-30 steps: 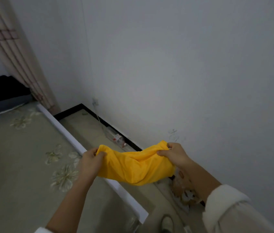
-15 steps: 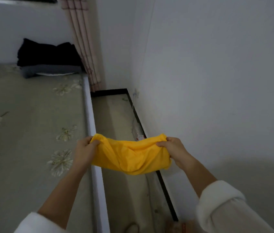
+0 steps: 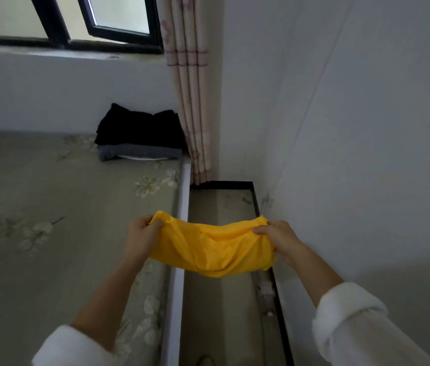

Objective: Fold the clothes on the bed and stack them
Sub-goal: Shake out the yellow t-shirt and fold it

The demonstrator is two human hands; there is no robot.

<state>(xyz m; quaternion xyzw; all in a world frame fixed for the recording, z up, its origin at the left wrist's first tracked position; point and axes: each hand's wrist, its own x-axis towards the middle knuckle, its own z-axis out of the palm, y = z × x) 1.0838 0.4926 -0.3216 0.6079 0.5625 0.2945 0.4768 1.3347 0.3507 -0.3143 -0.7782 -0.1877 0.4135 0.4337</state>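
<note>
Sleeves [image 3: 346, 318] white, pushed back on both forearms. Left hand [image 3: 140, 239] had its fingers curled round one end of the yellow garment [image 3: 214, 249]. Right hand [image 3: 277, 239] pinched the other end, thumb on top. Garment hung bunched and sagging between them, in the air over the bed's [image 3: 50, 233] right edge and the floor strip [image 3: 219, 313] beside it. Farther on, a stack of folded dark clothes [image 3: 140, 136] sat at the bed's far right corner, just beside the curtain [image 3: 190, 101], below the window [image 3: 76, 22].
</note>
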